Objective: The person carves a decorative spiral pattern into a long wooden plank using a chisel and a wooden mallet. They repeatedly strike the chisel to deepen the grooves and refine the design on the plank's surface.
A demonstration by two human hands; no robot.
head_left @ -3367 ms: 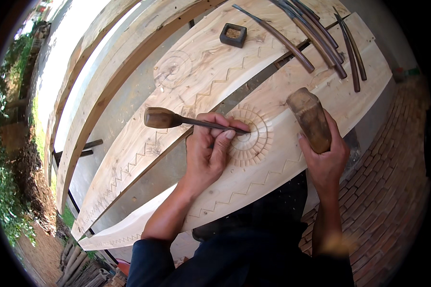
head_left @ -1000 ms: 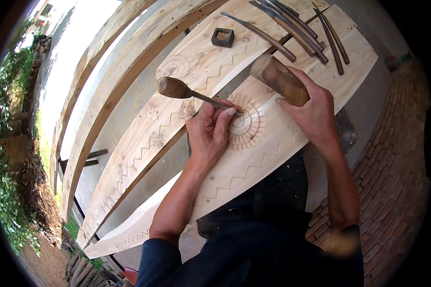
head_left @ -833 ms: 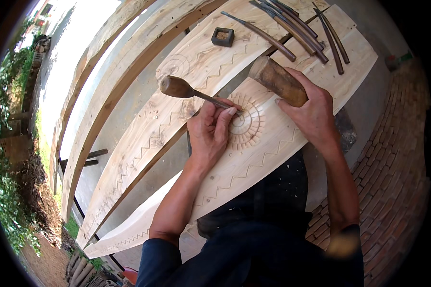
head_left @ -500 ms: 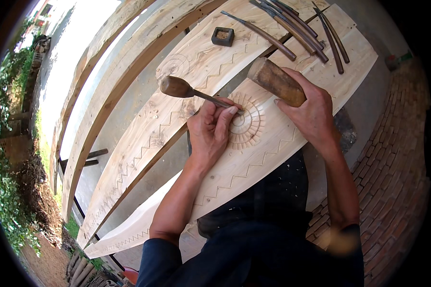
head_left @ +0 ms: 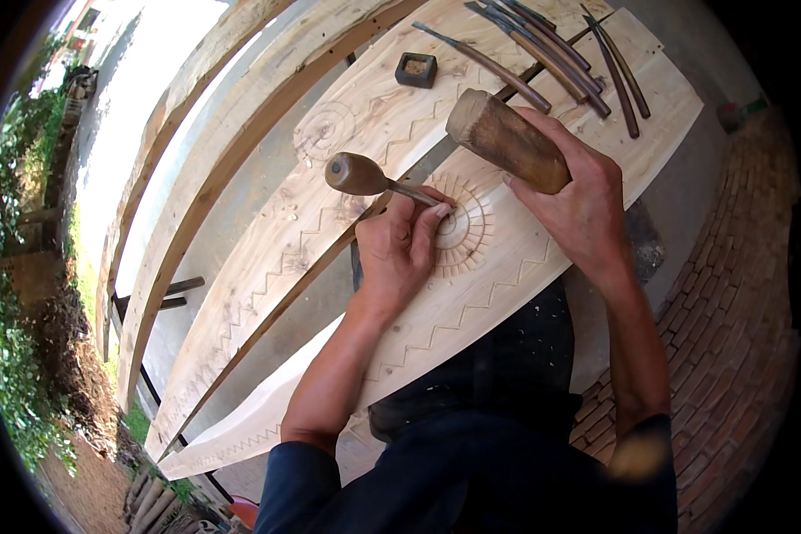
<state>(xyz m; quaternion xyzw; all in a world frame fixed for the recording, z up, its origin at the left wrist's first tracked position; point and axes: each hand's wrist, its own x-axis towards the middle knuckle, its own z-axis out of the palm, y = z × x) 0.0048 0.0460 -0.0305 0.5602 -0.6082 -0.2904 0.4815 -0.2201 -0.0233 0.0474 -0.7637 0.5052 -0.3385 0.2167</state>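
My left hand [head_left: 402, 254] grips a chisel [head_left: 365, 176] with a round brown wooden handle, its blade set on a carved circular rosette [head_left: 463, 231] in a pale curved wooden plank [head_left: 472, 311]. My right hand [head_left: 583, 200] holds a thick brown wooden mallet [head_left: 505, 141] above and to the right of the chisel handle, apart from it. Zigzag lines are cut along the plank's edge.
A second carved plank [head_left: 329, 169] with a round motif lies beyond. Several long dark chisels [head_left: 552, 49] and a small dark square block [head_left: 416, 68] lie at the far end. More curved beams [head_left: 196, 160] run to the left. Brick paving [head_left: 730, 338] is at right, plants at left.
My right hand has brought the mallet from out at the right in toward the chisel handle. The left hand has kept the chisel on the rosette.
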